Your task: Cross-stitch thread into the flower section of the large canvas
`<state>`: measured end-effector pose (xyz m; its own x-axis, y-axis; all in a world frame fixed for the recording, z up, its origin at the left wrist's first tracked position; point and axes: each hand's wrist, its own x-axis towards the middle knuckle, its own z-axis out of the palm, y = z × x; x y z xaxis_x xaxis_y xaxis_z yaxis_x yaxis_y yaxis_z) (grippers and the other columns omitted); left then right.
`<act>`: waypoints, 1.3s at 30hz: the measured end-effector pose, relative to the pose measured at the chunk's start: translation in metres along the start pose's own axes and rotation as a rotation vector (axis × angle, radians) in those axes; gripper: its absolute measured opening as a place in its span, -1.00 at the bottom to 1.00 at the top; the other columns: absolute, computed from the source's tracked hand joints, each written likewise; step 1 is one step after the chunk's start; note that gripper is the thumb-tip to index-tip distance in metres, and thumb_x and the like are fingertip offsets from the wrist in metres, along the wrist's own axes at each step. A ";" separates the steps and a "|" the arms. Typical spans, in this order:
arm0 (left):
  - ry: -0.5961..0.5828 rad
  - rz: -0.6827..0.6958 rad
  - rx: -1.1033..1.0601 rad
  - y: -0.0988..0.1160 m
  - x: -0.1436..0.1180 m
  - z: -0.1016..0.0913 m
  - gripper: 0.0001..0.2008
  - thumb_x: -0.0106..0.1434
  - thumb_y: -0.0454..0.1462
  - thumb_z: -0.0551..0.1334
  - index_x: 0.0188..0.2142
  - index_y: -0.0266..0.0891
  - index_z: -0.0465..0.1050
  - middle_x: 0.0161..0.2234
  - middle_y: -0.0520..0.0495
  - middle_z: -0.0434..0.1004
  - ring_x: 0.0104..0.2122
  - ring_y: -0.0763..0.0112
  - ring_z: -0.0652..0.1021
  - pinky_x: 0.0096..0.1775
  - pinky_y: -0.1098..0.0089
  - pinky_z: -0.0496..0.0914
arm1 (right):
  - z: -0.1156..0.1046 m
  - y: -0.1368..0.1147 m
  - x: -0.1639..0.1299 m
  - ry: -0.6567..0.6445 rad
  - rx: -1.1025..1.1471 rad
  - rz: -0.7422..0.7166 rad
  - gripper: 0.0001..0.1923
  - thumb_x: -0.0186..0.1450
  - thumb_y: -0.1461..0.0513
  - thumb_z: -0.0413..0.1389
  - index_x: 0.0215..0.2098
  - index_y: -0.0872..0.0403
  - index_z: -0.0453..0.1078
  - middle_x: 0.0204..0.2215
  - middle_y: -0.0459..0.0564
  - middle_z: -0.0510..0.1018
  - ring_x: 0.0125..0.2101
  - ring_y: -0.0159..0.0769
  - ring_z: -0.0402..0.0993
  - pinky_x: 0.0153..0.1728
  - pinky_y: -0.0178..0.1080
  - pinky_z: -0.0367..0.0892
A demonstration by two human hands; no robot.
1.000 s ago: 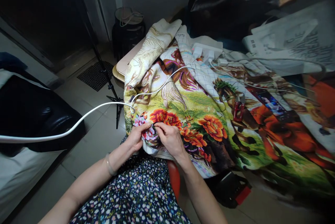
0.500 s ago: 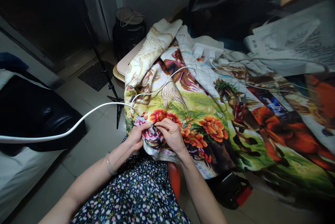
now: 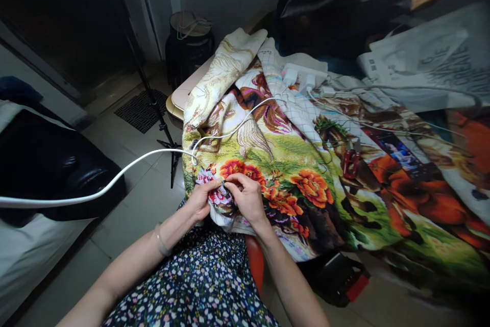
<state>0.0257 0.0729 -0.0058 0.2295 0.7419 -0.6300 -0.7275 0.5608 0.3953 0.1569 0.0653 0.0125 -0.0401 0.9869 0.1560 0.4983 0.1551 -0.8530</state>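
Gray floor (image 3: 143,192) spreads out left of the left hand (image 3: 199,200), which pinches the flowery cloth (image 3: 264,143) near its edge; the right hand (image 3: 247,195) presses its fingertips together beside it.

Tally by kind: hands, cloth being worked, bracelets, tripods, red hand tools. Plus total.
Hands: 2 (left hand, right hand)
Flowered cloth: 1
Bracelet: 1
Tripod: 1
Red hand tool: 1
Total: 6
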 end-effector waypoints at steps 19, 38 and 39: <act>-0.031 -0.002 -0.014 -0.003 0.004 -0.010 -0.77 -0.13 -0.47 0.38 -0.39 -0.41 0.53 -0.46 -0.10 0.61 -0.46 0.37 0.57 -0.17 0.32 0.46 | 0.001 -0.019 0.009 -0.241 -0.642 -0.190 -0.86 0.37 0.32 -0.05 -0.30 0.09 0.33 -0.37 0.02 0.47 -0.33 -0.25 0.38 -0.34 -0.29 0.22; -0.103 -0.084 -0.043 0.001 0.000 -0.008 -0.60 -0.04 -0.42 0.39 -0.15 -0.43 0.49 -0.27 -0.26 0.64 -0.20 0.12 0.62 -0.03 0.20 0.46 | -0.044 -0.023 0.029 0.280 0.674 0.103 -0.73 0.34 -0.01 -0.04 -0.33 -0.03 0.03 -0.65 -0.28 0.18 -0.71 -0.48 0.15 -0.54 -0.33 0.34; -0.096 -0.077 -0.038 0.001 0.000 -0.008 -0.60 -0.04 -0.42 0.40 -0.15 -0.43 0.49 -0.28 -0.25 0.64 -0.19 0.11 0.62 -0.04 0.19 0.46 | -0.042 -0.019 0.025 0.251 0.663 0.114 -0.72 0.34 -0.01 -0.04 -0.33 -0.03 0.03 -0.66 -0.28 0.21 -0.71 -0.48 0.17 -0.55 -0.34 0.32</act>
<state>0.0199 0.0706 -0.0106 0.3451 0.7302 -0.5896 -0.7287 0.6044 0.3220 0.1827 0.0855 0.0535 0.2208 0.9712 0.0893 -0.1470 0.1237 -0.9814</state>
